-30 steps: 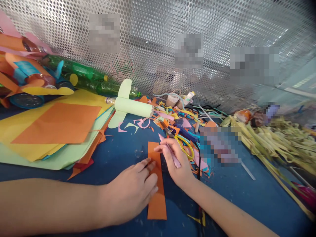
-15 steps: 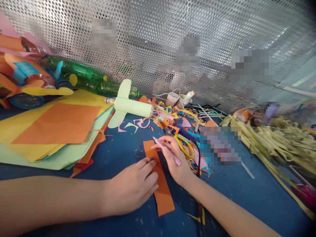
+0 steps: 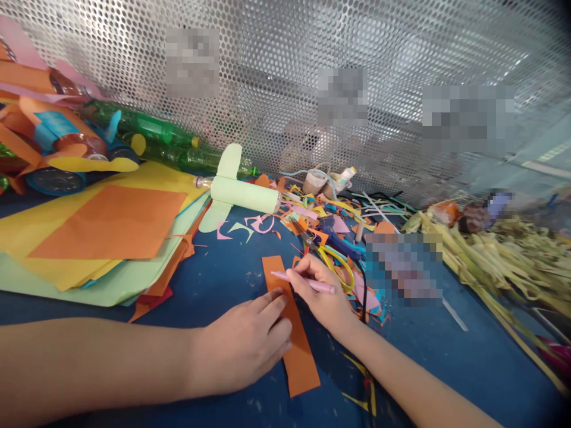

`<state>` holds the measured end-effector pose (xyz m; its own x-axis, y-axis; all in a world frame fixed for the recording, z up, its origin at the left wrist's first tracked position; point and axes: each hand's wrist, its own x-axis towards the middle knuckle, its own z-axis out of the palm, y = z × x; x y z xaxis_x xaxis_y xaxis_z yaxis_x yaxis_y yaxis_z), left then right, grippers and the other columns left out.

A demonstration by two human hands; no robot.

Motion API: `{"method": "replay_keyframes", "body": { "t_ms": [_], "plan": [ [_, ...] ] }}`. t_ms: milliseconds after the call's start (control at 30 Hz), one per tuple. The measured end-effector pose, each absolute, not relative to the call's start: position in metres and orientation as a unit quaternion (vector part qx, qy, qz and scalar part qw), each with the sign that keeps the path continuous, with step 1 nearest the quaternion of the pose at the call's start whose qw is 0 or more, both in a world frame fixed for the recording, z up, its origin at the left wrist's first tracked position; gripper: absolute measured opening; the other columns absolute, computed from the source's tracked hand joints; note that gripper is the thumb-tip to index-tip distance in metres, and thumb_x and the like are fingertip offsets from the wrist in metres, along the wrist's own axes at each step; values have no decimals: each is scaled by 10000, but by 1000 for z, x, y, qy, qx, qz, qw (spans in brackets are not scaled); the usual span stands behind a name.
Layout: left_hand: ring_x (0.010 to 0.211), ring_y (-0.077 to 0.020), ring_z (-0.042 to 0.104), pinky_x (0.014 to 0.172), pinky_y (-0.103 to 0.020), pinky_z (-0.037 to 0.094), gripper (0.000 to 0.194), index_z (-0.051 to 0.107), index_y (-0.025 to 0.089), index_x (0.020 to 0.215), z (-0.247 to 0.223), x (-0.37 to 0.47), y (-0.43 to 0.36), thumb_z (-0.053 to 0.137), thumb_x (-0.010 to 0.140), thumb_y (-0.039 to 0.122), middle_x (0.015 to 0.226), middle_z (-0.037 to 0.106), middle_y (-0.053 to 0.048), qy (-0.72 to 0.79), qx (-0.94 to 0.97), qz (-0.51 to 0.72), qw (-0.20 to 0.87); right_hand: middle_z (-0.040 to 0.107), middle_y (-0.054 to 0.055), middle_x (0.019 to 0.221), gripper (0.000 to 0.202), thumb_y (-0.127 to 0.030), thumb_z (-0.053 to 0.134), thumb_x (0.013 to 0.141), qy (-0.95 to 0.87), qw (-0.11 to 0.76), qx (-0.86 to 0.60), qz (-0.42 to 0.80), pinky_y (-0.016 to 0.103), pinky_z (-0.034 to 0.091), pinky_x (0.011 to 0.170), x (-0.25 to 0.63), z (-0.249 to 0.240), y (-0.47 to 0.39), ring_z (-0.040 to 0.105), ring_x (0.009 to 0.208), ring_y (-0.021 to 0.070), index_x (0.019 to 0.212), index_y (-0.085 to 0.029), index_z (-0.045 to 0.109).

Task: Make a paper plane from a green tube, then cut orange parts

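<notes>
A narrow orange paper strip (image 3: 300, 351) lies on the blue tabletop, stretching away from me. My left hand (image 3: 250, 342) rests over its left edge, fingers bent and close together, holding it down. In my right hand (image 3: 323, 291) is a slim pink pen (image 3: 312, 284), pinched between thumb and fingers. The pen's tip points left over the upper part of the strip; whether it touches the paper I cannot tell. Just beyond my right hand lie scissors with yellow handles (image 3: 338, 267).
Stacked coloured paper sheets (image 3: 107, 226) lie at left. A bottle wrapped in pale green paper (image 3: 243, 194), green bottles (image 3: 147, 128) and paper scraps (image 3: 339, 224) line the back, before a perforated metal panel (image 3: 276, 53). Dried husks (image 3: 495, 255) cover the right side.
The pen has tilted from steep to nearly level in my right hand, its tip lower over the strip. My left hand stays on the strip. The whole view has shifted slightly.
</notes>
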<state>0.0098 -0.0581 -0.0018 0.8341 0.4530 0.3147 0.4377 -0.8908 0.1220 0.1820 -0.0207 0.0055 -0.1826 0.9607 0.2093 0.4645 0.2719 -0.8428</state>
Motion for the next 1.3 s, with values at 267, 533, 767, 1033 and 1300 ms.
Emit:
{"method": "replay_keyframes", "body": {
  "t_ms": [267,533,767,1033,1300],
  "plan": [
    [1102,-273,507,900,-409,467,223,539,114,878,0,10,-58,336,905,205,972,595,-136,242,958,153,23,461,-50,561,235,-325,515,825,-708,351,-511,339,203,381,514,183,3,-20,480,524,100,646,-202,425],
    [1122,-271,494,872,-401,484,212,533,116,879,-4,9,-59,345,903,212,1024,590,-158,245,953,178,28,458,-51,543,263,-335,507,821,-715,347,-517,320,206,353,492,184,-1,-19,442,501,97,616,-202,408],
    [1139,-290,480,913,-413,455,231,527,109,890,-2,9,-59,322,912,213,1074,569,-168,243,957,158,22,439,-55,549,246,-325,501,830,-718,337,-516,324,205,335,489,185,-1,-19,433,505,96,636,-203,413],
    [1125,-288,490,919,-408,453,221,534,105,906,-3,10,-59,331,906,194,1049,578,-156,235,961,147,9,438,-56,568,229,-336,507,834,-723,341,-518,304,199,345,505,179,4,-21,428,527,95,666,-207,421],
    [1125,-286,496,901,-408,469,213,540,106,887,-5,9,-60,351,900,204,1041,580,-164,239,957,165,18,372,-67,535,247,-299,483,847,-737,348,-537,216,199,320,478,180,4,-20,384,481,86,647,-209,371]
  ]
}}
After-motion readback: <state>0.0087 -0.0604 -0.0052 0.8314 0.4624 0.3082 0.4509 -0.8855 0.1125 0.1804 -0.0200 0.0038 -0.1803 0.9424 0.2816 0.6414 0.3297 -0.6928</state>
